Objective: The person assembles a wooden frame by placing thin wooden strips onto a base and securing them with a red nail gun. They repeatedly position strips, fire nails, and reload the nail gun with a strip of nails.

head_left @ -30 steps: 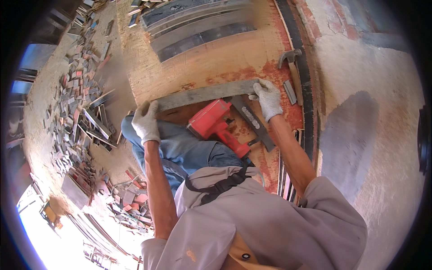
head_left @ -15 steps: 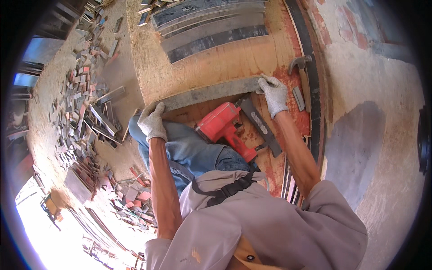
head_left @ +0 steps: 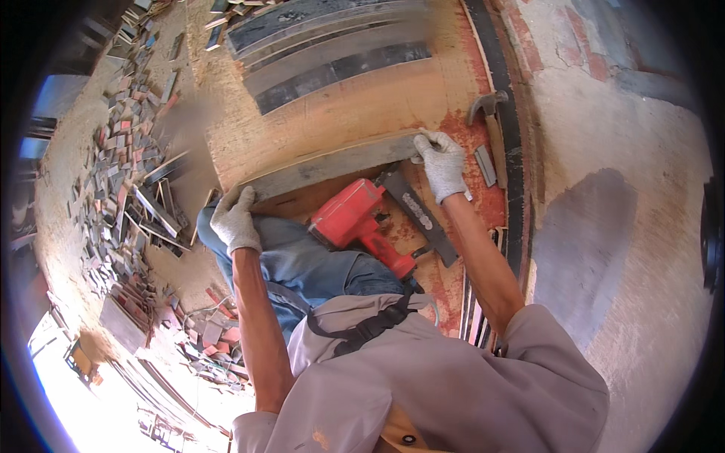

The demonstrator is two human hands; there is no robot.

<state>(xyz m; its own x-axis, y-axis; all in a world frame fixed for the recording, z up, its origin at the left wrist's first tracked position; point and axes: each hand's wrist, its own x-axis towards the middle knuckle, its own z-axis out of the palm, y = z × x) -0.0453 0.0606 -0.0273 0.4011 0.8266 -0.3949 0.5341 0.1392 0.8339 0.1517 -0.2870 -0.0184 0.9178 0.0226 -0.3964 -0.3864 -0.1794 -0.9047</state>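
Grip: your white-gloved left hand (head_left: 236, 220) and right hand (head_left: 441, 164) grasp a long flat grey strip (head_left: 332, 167).
Strip's near side: red pistol-handled tool (head_left: 350, 213).

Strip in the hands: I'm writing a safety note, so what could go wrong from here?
The strip is held only near its ends, so it might slip if the left hand or right hand loosens. The nail gun lies close by the leg; a bump might shift it, or perhaps set it off if live.
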